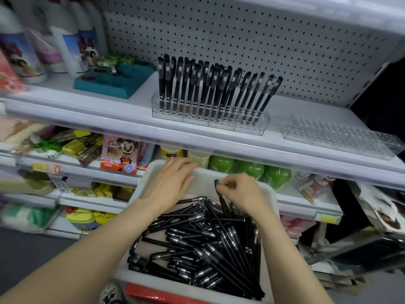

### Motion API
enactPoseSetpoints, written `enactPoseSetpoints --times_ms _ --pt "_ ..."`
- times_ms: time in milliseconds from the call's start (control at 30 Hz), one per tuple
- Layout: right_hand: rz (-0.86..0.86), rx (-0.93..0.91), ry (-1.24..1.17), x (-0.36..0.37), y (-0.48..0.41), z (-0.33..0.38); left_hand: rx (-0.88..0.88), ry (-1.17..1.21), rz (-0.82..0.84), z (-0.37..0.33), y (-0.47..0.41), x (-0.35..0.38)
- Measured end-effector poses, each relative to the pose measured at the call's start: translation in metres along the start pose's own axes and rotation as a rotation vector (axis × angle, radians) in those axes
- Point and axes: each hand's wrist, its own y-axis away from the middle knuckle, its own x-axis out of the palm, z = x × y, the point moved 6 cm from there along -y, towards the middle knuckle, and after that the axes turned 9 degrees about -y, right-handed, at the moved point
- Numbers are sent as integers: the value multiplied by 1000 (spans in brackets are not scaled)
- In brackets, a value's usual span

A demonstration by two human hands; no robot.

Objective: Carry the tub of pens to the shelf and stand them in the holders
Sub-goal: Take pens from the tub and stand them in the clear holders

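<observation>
The left hand (168, 183) rests on the far rim of the white tub (203, 182) at 11 o'clock, its grip slack, fingers nearly straight and holding nothing. Loose black pens (208, 242) fill the tub at 6 o'clock. The right hand (241, 194) has its grip closed, pinching one pen (221, 201) near the cap, tilted up from the pile. On the shelf (87, 104) at 12 o'clock a clear holder (210, 120) stands packed with pens; a second holder (339, 138) sits at 2 o'clock

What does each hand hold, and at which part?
The right hand pinches one black pen near its upper end. The left hand rests on the tub rim, holding nothing.
</observation>
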Motion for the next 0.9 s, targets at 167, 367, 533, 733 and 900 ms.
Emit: enactPoseSetpoints --times_ms 167,367,533,733,900 --pt "-132 -173 -514 -27 1 28 91 83 145 -32 -9 -7" --pt "-171 -179 -891 -40 -4 45 7 217 120 -38 -28 -12" --pt "-178 -222 -746 -48 -7 55 69 128 83 -34 -40 -21" --pt "-470 -379 -665 -121 -17 82 108 -144 -161 -15 -67 -68" --pt "-664 -495 -556 -160 -34 106 45 -383 -199 9 -96 -85"
